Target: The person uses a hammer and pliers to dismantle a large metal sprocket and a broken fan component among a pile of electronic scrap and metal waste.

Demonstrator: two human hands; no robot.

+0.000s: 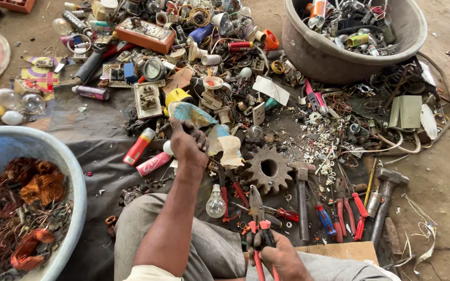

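Note:
My left hand reaches forward over the dark mat and grips a crumpled piece of blue and cream wrapping in the middle of the scrap pile. My right hand stays low by my knee, closed on the red handles of a pair of pliers whose jaws point away from me. A clear light bulb lies just left of the pliers. A rusty gear wheel sits beyond them.
A blue tub of copper wire stands at my left. A grey basin of metal parts sits at the far right. Hammers, screwdrivers and red pliers lie at the right. Spray cans, switches and bulbs litter the mat.

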